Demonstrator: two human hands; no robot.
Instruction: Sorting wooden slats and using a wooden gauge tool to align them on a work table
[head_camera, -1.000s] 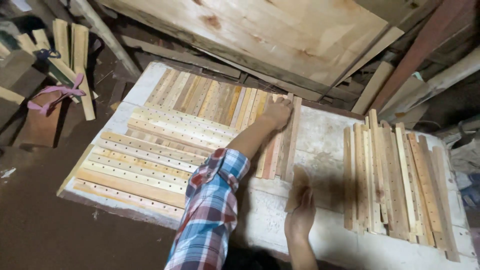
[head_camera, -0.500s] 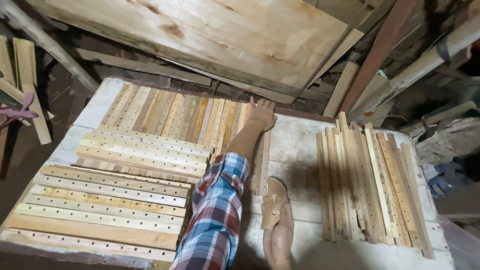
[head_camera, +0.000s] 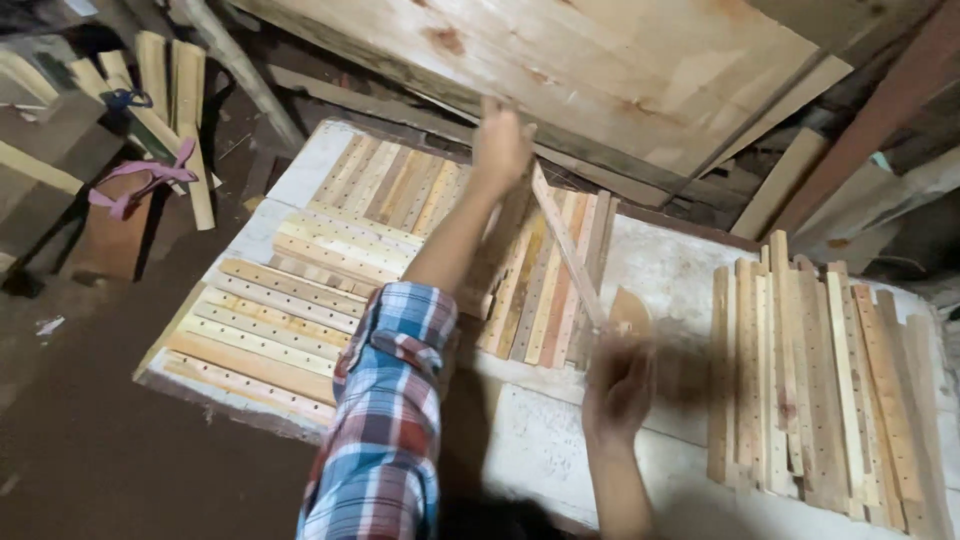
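Note:
My left hand, on an arm in a plaid sleeve, is raised over the far side of a white table. It grips the top end of a thin wooden slat that slants down towards me. My right hand is blurred just below the slat's lower end. It seems to hold a small rounded wooden piece. Under the slat lies a row of plain slats.
Stacked slats with rows of holes cover the table's left part, and a second pile of drilled slats lies on the right. A large wooden board leans behind the table. Offcuts and a pink strap lie on the floor at left.
My left hand has lifted off the flat slats and raised one slat by its far end. My right hand stays near the table's middle with the rounded piece.

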